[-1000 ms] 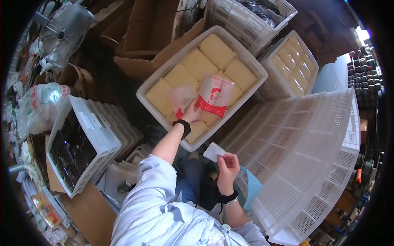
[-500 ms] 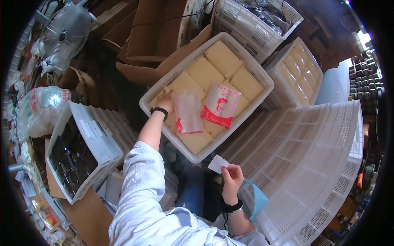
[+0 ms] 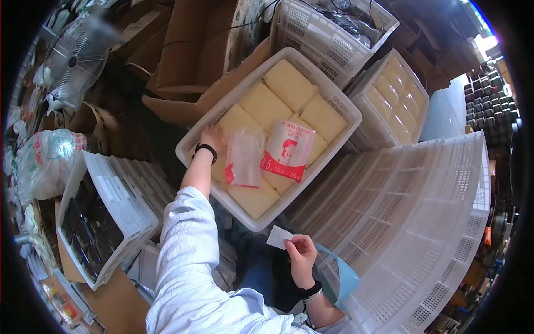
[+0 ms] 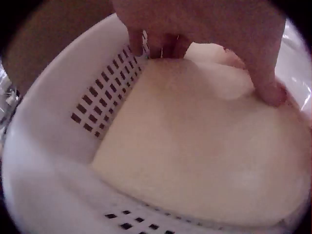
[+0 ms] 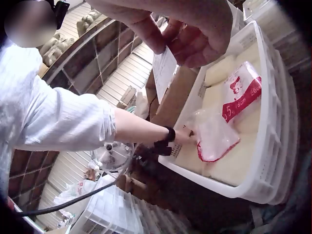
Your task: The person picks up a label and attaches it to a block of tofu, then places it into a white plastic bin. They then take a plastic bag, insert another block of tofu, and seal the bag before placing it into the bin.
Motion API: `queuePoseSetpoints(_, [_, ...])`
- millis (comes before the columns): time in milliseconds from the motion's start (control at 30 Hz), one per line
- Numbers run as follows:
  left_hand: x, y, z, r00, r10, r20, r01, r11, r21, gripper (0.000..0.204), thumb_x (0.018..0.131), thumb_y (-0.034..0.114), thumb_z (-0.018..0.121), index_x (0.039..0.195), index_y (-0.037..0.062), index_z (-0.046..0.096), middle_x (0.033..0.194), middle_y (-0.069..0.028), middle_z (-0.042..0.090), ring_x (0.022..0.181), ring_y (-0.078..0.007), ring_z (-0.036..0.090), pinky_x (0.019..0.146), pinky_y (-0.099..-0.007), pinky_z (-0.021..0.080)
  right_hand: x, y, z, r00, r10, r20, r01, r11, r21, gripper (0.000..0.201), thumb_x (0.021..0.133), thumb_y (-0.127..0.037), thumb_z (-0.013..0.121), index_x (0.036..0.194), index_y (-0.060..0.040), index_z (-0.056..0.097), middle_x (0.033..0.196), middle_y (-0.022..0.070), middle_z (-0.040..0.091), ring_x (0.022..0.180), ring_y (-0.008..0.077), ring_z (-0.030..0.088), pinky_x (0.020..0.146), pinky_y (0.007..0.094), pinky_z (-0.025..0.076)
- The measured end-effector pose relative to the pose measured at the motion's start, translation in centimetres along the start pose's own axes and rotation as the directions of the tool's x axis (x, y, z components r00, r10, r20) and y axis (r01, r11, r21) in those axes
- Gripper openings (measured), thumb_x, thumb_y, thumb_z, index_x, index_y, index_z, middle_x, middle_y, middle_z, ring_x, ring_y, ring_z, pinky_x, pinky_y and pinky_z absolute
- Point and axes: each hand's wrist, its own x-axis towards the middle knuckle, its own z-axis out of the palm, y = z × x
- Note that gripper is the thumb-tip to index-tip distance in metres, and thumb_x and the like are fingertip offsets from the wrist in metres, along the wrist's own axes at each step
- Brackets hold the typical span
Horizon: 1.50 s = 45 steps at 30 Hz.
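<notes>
A person in a pale striped shirt (image 3: 189,239) leans over a white crate (image 3: 257,225). Nearest, the right hand (image 3: 302,259) pinches a small white card (image 3: 279,237) between thumb and fingers, held up just outside the crate's near corner. A black band (image 3: 311,289) circles that wrist, and a light blue sheet (image 3: 342,275) hangs beside it. To the right, nested white crates (image 3: 411,222) lean over in a long row; to the left, more crates (image 3: 125,192) hold dark packs (image 3: 89,225).

Farther out, the crate carries pale yellow blocks (image 3: 289,86) packed side by side. Across them lie a clear bag (image 3: 245,158) with red print and, just right of it, a red-and-white packet (image 3: 289,151). The left hand (image 3: 212,138) grasps a block (image 4: 195,151) at the crate's left end: its fingers bend down between the block and the perforated wall, their tips hidden, and its thumb rests on the block's other side.

Beyond the crate stand an open cardboard box (image 3: 189,72), a white crate of dark plastic (image 3: 328,44) and, to its right, a crate of wrapped blocks (image 3: 396,97). At far left are a bulging plastic bag (image 3: 50,164) and a fan (image 3: 75,61).
</notes>
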Motion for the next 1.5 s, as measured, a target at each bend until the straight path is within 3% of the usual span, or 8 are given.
queuePoseSetpoints(100, [-0.5,0.2,0.2,1.0,0.014,-0.001,-0.014,0.988,0.156,0.06,0.079,0.052,0.055,0.124,0.0119,0.052,0.128,-0.0105,0.051,0.125,-0.0288,0.036,0.101,-0.0412,0.03,0.0,0.4,0.1,0.999,0.017,0.033,-0.017,1.0,0.023,0.009,0.083,0.001,0.064,0.086,-0.0022,0.056,0.083,-0.0003,0.058,0.075,0.0067,0.054,0.068,0.02,0.043])
queuePoseSetpoints(667, [0.9,-0.2,-2.7,0.986,0.043,0.16,-0.05,0.998,0.041,0.057,0.081,0.052,0.055,0.128,0.0194,0.051,0.131,-0.0069,0.048,0.126,-0.0293,0.036,0.1,-0.0427,0.034,0.2,1.3,-0.9,0.996,0.038,0.085,-0.047,0.993,0.104,0.009,0.084,0.0,0.064,0.091,-0.0003,0.057,0.091,0.003,0.061,0.084,0.0092,0.057,0.077,0.0229,0.047])
queuePoseSetpoints(933, [-1.0,0.0,-5.1,0.98,0.168,0.108,-0.186,0.964,0.191,0.039,0.085,0.042,0.048,0.107,0.0187,0.069,0.126,-0.0064,0.057,0.127,-0.0281,0.041,0.102,-0.0458,0.034,0.4,0.2,-0.8,0.997,0.031,0.067,-0.037,0.995,0.09,0.009,0.083,0.002,0.063,0.086,-0.0014,0.056,0.086,0.0011,0.058,0.078,0.0073,0.055,0.071,0.0207,0.044])
queuePoseSetpoints(1033, [-2.0,0.4,-7.7,0.849,0.206,0.487,-0.168,0.978,-0.121,0.044,0.082,0.047,0.049,0.104,0.0162,0.07,0.119,-0.0101,0.061,0.115,-0.0273,0.054,0.096,-0.0426,0.042,0.9,0.5,-1.3,0.998,0.024,0.054,-0.03,0.992,0.123,0.01,0.084,0.001,0.064,0.091,0.0,0.057,0.088,0.002,0.06,0.082,0.0086,0.056,0.075,0.0222,0.046])
queuePoseSetpoints(1067, [-2.0,0.4,-6.4,0.807,0.394,0.44,-0.386,0.916,-0.111,0.043,0.08,0.047,0.053,0.105,0.0149,0.069,0.105,-0.0141,0.066,0.099,-0.0285,0.063,0.089,-0.0398,0.048,1.1,0.2,-1.2,0.999,-0.002,0.049,-0.004,0.993,0.121,0.009,0.084,0.001,0.064,0.09,0.0002,0.057,0.087,0.0016,0.059,0.081,0.0082,0.056,0.074,0.0218,0.046])
queuePoseSetpoints(1167, [-5.5,1.6,-6.7,0.727,0.536,0.43,-0.603,0.798,0.024,0.031,0.08,0.035,0.058,0.101,0.0148,0.069,0.095,-0.0159,0.067,0.096,-0.0301,0.064,0.085,-0.0404,0.049,1.3,-0.4,-0.9,0.998,-0.029,0.051,0.024,0.996,0.092,0.009,0.084,0.0,0.064,0.09,0.0003,0.058,0.086,0.0021,0.06,0.08,0.008,0.056,0.072,0.0216,0.046])
queuePoseSetpoints(1367, [-10.3,-1.3,-8.6,0.858,0.512,-0.042,-0.499,0.812,-0.303,0.037,0.061,0.014,0.072,0.097,0.0147,0.064,0.085,-0.0158,0.065,0.085,-0.0356,0.062,0.076,-0.0429,0.049,-0.5,-1.6,-0.2,0.99,-0.117,0.076,0.106,0.986,0.126,0.008,0.084,-0.002,0.065,0.088,-0.0009,0.057,0.083,0.0011,0.061,0.077,0.0062,0.056,0.07,0.02,0.045])
queuePoseSetpoints(1500, [-19.6,-3.3,-18.8,0.933,0.216,-0.289,-0.351,0.363,-0.863,0.033,0.061,0.009,0.081,0.087,0.0029,0.061,0.08,-0.0082,0.065,0.078,-0.0171,0.063,0.069,-0.0311,0.049,-4.8,-3.1,-0.1,0.964,-0.2,0.173,0.17,0.97,0.171,0.01,0.082,0.0,0.066,0.089,0.0005,0.058,0.087,0.0029,0.061,0.082,0.0083,0.057,0.075,0.0223,0.047])
